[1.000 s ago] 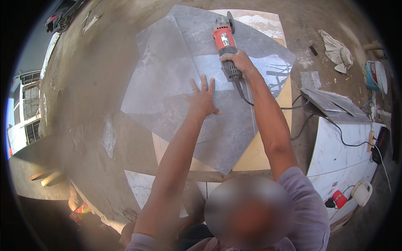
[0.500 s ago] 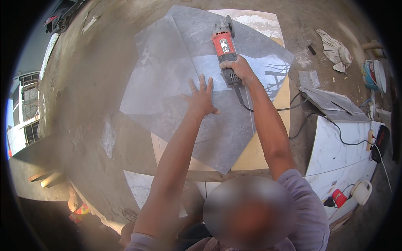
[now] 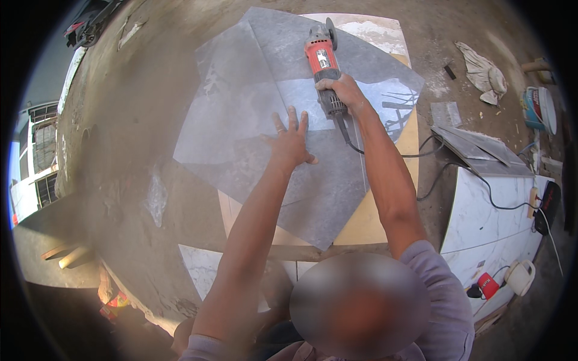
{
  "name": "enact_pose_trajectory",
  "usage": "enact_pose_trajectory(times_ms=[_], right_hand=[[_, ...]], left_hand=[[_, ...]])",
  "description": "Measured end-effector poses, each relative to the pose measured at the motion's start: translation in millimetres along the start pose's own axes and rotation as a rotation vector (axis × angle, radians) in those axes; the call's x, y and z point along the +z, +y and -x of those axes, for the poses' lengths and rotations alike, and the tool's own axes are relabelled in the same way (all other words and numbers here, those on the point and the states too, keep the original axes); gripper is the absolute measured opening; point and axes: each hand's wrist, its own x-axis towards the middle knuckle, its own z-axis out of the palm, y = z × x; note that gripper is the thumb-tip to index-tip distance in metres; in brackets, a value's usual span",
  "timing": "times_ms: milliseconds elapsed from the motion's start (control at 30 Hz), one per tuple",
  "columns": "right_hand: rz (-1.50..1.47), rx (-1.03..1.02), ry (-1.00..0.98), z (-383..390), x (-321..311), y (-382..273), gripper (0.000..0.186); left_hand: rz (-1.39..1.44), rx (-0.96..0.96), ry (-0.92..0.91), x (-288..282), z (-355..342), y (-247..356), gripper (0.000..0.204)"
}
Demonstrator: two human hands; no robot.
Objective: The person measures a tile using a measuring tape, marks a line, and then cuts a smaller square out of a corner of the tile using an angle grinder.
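My right hand (image 3: 343, 93) is wrapped round the black rear body of a red angle grinder (image 3: 323, 59). Its disc (image 3: 331, 34) stands at the far end, over the far part of a large grey tile (image 3: 319, 210). Whether the disc touches the surface I cannot tell. A dark cord runs from the grinder's near end past my right forearm. My left hand (image 3: 290, 139) lies flat on the grey tile with its fingers spread, left of and nearer than the grinder. Another grey tile (image 3: 223, 108) piece shows along the left, meeting the first at a straight line.
Yellowish boards (image 3: 355, 222) lie under the grey tiles. Grey tile offcuts (image 3: 475, 147) and white marbled tiles (image 3: 481, 210) are at the right, with the cord (image 3: 487, 191) crossing them. Farther off are a bucket (image 3: 545, 110), a cloth (image 3: 484, 72) and a white jug (image 3: 519, 277).
The grinder has shifted very slightly toward me with my right hand, its head tilting a little. My left hand stays pressed on the tile in nearly the same spot.
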Motion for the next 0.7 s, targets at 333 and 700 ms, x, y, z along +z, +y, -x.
enact_pose_trajectory(times_ms=[333,700], right_hand=[[-0.011,-0.007,0.008,-2.4,1.5,1.7,0.033],[0.066,-0.018,0.017,32.6,-2.4,19.3,0.051]], left_hand=[[0.013,0.007,0.018,4.0,-3.0,-1.4,0.139],[0.018,0.008,0.016,3.4,-2.8,-2.3,0.138]])
